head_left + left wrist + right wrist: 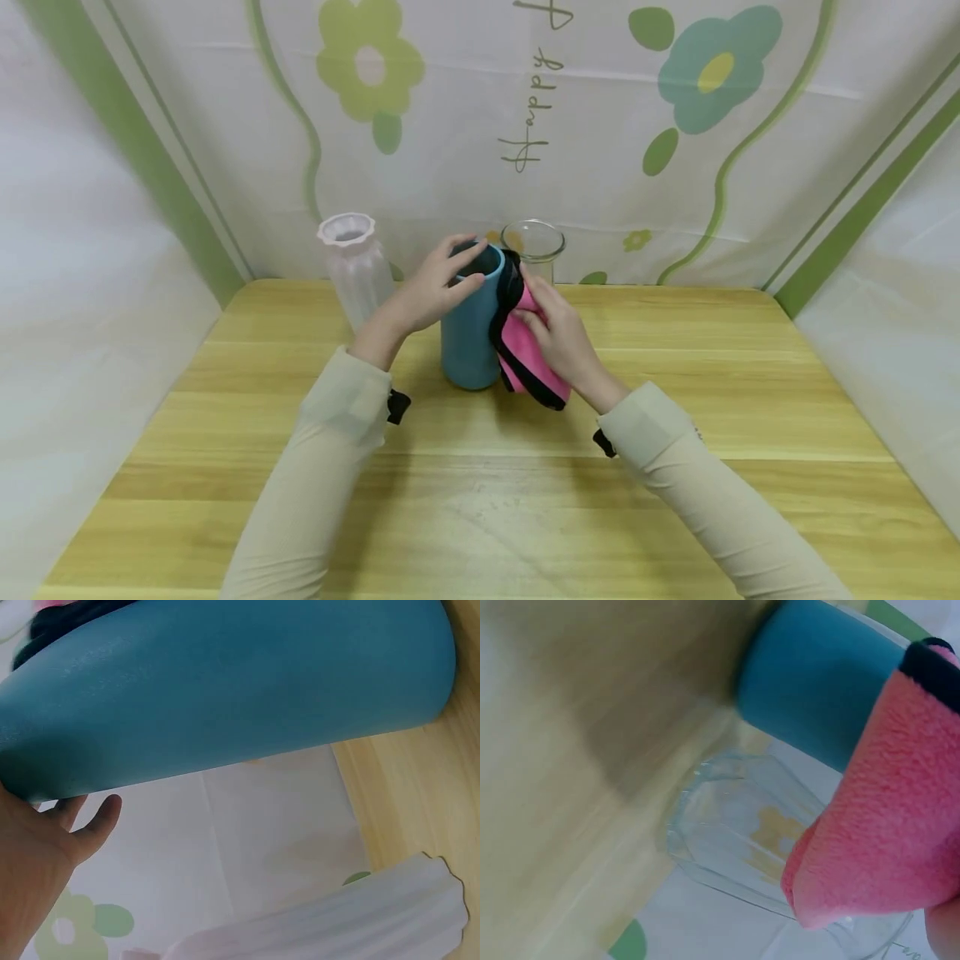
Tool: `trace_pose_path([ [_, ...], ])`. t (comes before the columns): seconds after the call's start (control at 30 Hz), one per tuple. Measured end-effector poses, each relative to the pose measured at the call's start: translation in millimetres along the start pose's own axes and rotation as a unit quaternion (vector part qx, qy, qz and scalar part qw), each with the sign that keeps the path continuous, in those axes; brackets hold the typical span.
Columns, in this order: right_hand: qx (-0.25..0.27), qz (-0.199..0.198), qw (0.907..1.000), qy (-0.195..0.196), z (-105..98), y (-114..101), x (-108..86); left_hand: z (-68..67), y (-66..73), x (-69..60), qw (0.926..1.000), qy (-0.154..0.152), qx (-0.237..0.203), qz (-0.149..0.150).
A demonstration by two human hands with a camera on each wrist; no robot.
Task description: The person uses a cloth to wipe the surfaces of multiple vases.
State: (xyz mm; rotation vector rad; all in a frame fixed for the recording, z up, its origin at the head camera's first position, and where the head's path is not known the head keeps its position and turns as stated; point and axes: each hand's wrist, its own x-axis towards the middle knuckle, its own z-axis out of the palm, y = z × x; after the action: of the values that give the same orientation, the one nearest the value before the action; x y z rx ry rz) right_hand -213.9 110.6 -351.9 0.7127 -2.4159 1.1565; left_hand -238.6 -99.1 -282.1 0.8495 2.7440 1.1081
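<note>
A blue cylindrical vase [470, 342] with an open top stands on the wooden table in the head view. My left hand [431, 287] holds it at the rim, fingers over the far side and thumb on the near side. In my right hand [558, 333] is a folded pink cloth [528, 354] with black edging, pinched between thumb and fingers. The cloth lies against the right side of the vase near the top. Its fluffy pink surface [885, 802] fills much of the right wrist view, where most of the right hand is hidden.
To the left stands a whitish ribbed vase [352, 267] with a scalloped rim. A clear glass vase [534, 242] is behind the cloth, partly hidden. The wooden table [480, 500] reaches back to a flower-printed curtain [465, 108].
</note>
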Motion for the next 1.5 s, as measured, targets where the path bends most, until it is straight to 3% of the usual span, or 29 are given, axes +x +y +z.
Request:
trace_pose_path([
  [0.13, 0.003, -0.008, 1.0000, 0.004, 0, -2, 1.5, 1.3, -1.4, 1.1, 0.9998, 0.009, 0.016, 0.001],
  [0.3, -0.015, -0.003, 0.9996, -0.022, 8, 9, -7.6, 0.9, -0.3, 1.7, 0.9986, 0.006, 0.050, -0.014],
  [0.5, -0.056, 0.037, 0.9933, -0.094, 18, 28, -23.7, 0.7, 2.4, 0.9, 0.9973, 0.004, 0.062, -0.039],
  [0.67, -0.092, 0.079, 0.9826, -0.141, 23, 39, -33.0, 4.1, 2.9, 2.2, 0.9962, 0.018, 0.079, -0.031],
  [0.77, -0.081, 0.076, 0.9858, -0.126, 23, 39, -32.3, 4.3, 2.4, 1.6, 0.9970, 0.022, 0.068, -0.031],
  [0.97, -0.035, 0.036, 0.9972, -0.056, 14, 20, -16.3, 0.2, 0.7, 0.9, 0.9994, 0.017, 0.012, -0.027],
  [1.2, -0.003, -0.015, 0.9997, 0.016, 4, -2, 4.8, 0.4, -4.5, 1.8, 0.9996, 0.018, -0.014, -0.015],
  [1.33, -0.005, -0.020, 0.9997, 0.011, 6, -1, 4.4, 2.0, -7.8, 2.1, 0.9995, 0.028, -0.012, -0.009],
  [1.5, -0.014, 0.009, 0.9993, -0.033, 17, 13, -12.2, 3.6, -8.6, 2.0, 0.9992, 0.037, 0.008, -0.014],
])
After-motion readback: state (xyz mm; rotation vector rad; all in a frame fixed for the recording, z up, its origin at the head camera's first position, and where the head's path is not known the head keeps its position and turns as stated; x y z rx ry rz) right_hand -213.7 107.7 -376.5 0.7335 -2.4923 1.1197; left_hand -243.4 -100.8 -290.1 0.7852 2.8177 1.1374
